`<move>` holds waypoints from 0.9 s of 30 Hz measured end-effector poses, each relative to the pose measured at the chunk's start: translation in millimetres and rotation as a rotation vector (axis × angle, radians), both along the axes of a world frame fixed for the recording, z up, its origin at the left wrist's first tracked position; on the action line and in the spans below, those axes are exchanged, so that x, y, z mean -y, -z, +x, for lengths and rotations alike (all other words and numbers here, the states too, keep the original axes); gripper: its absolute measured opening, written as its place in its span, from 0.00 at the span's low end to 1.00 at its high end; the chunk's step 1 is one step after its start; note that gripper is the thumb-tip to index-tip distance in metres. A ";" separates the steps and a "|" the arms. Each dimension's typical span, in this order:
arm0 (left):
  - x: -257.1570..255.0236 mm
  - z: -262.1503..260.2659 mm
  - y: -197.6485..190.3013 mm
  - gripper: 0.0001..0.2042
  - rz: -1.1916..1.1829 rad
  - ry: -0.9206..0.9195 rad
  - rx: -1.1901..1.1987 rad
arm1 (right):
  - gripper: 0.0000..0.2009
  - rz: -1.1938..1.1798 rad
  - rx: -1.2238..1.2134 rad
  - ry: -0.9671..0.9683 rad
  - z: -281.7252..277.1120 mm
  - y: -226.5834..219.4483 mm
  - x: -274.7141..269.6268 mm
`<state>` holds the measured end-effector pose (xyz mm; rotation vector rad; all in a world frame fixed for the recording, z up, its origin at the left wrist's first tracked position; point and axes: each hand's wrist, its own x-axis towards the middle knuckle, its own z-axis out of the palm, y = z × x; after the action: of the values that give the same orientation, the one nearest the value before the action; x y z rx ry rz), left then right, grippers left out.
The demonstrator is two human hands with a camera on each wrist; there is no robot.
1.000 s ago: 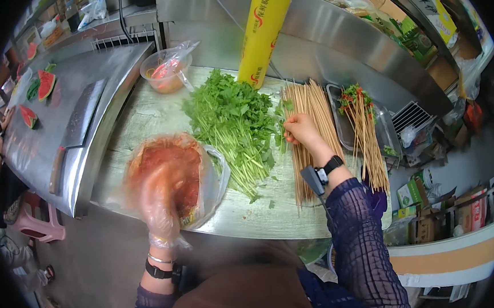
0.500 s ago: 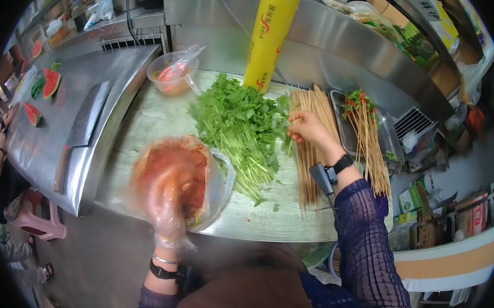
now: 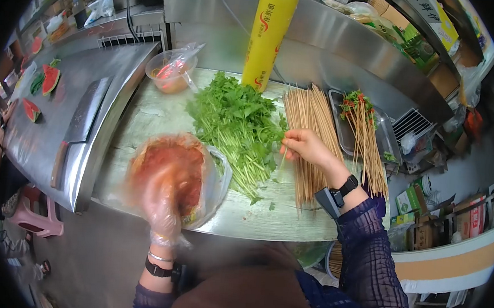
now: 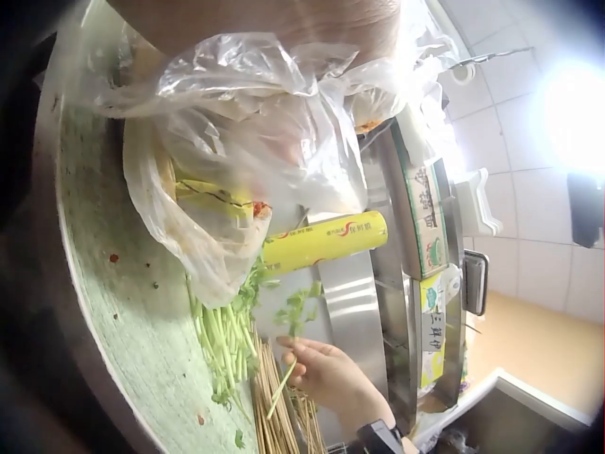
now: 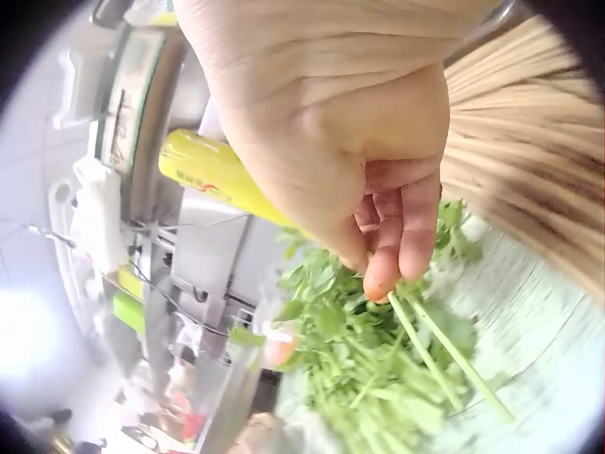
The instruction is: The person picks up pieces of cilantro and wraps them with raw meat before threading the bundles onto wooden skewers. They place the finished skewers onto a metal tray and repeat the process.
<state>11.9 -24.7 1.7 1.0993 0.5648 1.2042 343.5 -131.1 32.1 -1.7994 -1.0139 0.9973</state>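
Worktop (image 3: 253, 223): pale, with the greens heaped mid-board.
Heap of leafy greens (image 3: 232, 118): looked loose and light, crisp in the stems, soft and easily bruised in the leaves.
Bamboo skewers (image 3: 310, 144): lay right of the heap, stiff and probably apt to roll.
Plastic bag (image 3: 217, 189): gaped around a red mixture (image 3: 194, 173), likely wet and slippery.
Left hand (image 3: 163, 205): gloved in clear plastic, over the mixture; too blurred for me to tell how its fingers lay.
Right hand (image 3: 307, 148): narrow, pinching a sprig.
Sprig (image 5: 458, 357): hung between heap and skewers, surely near weightless; best held gently by its thin stems, below the leaves.
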 end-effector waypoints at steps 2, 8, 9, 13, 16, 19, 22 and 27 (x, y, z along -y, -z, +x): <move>-1.0 2.0 -2.5 0.12 -0.004 0.009 0.009 | 0.10 0.093 -0.071 -0.005 -5.7 -11.2 -2.6; 2.5 2.1 -7.0 0.11 -0.038 0.000 -0.003 | 0.11 0.192 0.078 -0.083 -29.6 -36.5 -4.2; 2.7 2.7 -7.8 0.11 -0.036 0.003 -0.003 | 0.10 0.205 0.138 -0.105 -34.4 -40.1 -3.8; -1.1 0.8 -1.3 0.11 0.030 0.027 -0.019 | 0.09 0.238 0.113 -0.238 -56.1 -57.3 -2.1; 4.4 0.4 -17.9 0.10 0.132 0.044 -0.248 | 0.09 0.192 0.060 -0.240 -77.6 -74.2 -0.4; 7.8 7.7 -18.9 0.13 0.341 0.119 -0.317 | 0.10 0.204 0.054 -0.338 -96.2 -85.6 -3.6; 21.3 16.9 -48.0 0.15 0.368 0.361 -0.399 | 0.10 0.231 0.042 -0.432 -111.1 -82.1 -8.0; 24.8 25.8 -35.7 0.09 0.566 0.392 -0.550 | 0.08 0.379 0.255 -0.487 -136.2 -89.0 -13.5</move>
<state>37.6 -49.5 37.4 1.9529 0.3914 0.7176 207.3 -117.6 121.1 -1.4130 -1.7304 0.7892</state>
